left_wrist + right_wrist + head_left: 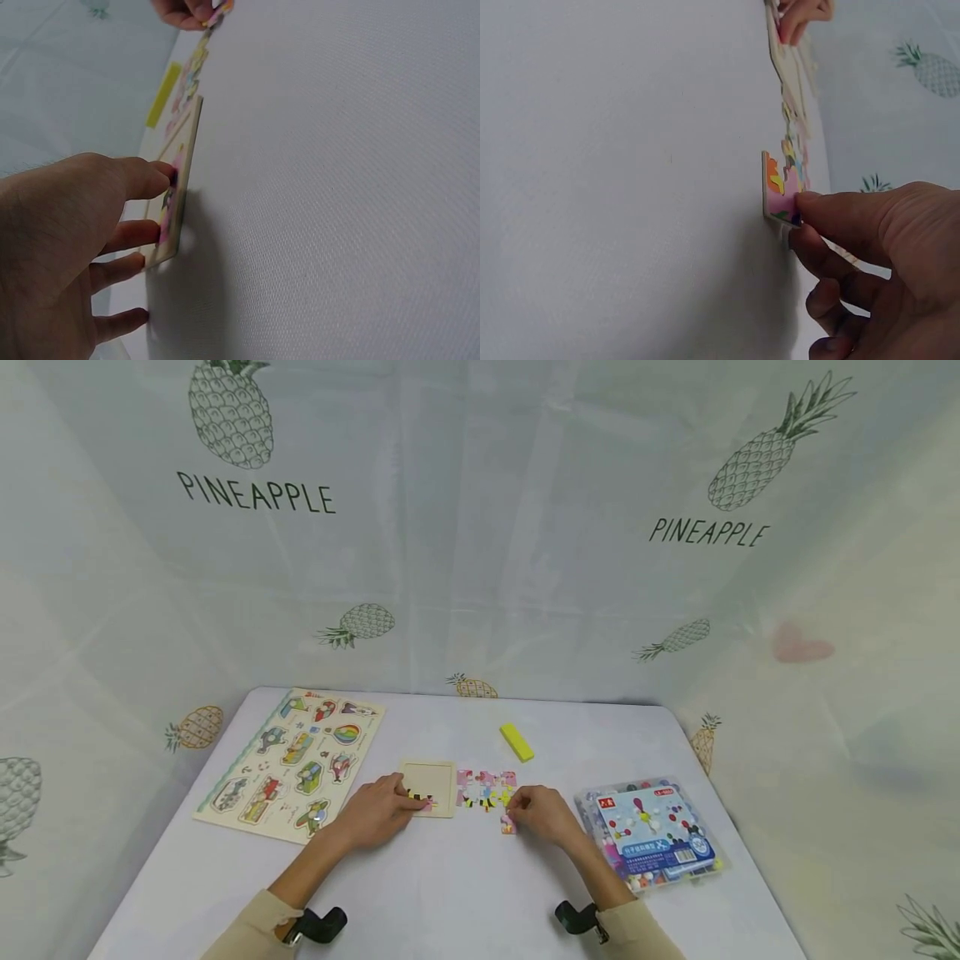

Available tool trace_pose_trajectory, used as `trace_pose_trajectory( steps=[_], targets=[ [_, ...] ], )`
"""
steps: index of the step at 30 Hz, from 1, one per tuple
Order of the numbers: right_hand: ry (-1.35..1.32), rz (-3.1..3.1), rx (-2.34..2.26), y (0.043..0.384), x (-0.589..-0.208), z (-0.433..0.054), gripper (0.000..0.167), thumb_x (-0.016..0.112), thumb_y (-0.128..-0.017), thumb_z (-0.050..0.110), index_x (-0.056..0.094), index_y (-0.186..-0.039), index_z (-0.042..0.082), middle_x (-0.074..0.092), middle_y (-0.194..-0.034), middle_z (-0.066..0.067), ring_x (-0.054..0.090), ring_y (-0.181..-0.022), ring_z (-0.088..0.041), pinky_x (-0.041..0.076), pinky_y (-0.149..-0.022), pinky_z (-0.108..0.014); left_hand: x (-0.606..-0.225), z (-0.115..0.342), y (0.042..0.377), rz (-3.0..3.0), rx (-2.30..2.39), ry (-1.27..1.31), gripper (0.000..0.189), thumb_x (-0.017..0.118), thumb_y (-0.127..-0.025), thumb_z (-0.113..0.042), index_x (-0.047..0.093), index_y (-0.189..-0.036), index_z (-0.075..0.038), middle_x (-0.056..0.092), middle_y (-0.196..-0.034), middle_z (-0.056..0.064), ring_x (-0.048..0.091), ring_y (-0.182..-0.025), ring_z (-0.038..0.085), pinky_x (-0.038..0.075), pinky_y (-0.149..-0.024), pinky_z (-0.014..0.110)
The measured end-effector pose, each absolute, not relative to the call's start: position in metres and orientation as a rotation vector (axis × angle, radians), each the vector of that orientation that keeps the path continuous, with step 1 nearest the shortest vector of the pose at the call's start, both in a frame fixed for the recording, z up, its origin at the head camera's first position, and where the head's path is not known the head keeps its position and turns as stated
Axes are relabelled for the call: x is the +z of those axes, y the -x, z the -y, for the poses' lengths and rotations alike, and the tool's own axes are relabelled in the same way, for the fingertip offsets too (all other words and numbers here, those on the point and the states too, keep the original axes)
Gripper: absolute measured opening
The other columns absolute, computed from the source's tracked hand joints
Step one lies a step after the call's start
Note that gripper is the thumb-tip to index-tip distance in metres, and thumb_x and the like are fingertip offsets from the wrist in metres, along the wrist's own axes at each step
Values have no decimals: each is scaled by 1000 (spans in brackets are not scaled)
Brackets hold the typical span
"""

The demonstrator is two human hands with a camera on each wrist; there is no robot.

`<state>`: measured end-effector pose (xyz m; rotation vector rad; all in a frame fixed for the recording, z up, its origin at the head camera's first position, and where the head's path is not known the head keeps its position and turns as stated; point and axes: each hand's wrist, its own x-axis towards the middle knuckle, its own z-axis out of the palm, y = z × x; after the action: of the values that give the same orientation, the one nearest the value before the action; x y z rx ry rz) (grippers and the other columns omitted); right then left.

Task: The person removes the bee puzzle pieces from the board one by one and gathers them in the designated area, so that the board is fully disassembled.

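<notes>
My right hand [542, 812] pinches a puzzle piece between thumb and forefinger. In the right wrist view this puzzle piece [781, 191] is pink with orange and yellow, at the table surface. It lies at the lower right of a group of joined puzzle pieces [480, 789]. My left hand [381, 810] rests on the left side of a square wooden puzzle tray [431, 771], thumb over colourful pieces [169, 199] along its near edge. In the left wrist view the other fingers are spread, loosely extended along the tray's side.
A yellow block [517, 742] lies behind the loose pieces. On the left is a large wooden picture board [292, 764] with vehicle and toy shapes. To the right stands a clear plastic box [652, 835] of colourful parts with a blue label. A pineapple-print curtain [480, 527] surrounds the table.
</notes>
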<state>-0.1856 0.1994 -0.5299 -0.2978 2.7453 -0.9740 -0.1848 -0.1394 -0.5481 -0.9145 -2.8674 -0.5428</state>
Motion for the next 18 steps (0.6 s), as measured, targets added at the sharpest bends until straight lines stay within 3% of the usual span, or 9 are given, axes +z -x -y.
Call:
trace_pose_trajectory(
  steps=[18],
  targets=[
    [265,-2869,-856,187,-532,-195,7,77,-89,18,72,-85,19,60,-78,8,52,-72,-13,44,-65,-29,-545,138,183,2888,-546,916,29,70,-93,-21,75,-121,-28,54,-96,-2,49,-82,10,40,-66,33]
  ],
)
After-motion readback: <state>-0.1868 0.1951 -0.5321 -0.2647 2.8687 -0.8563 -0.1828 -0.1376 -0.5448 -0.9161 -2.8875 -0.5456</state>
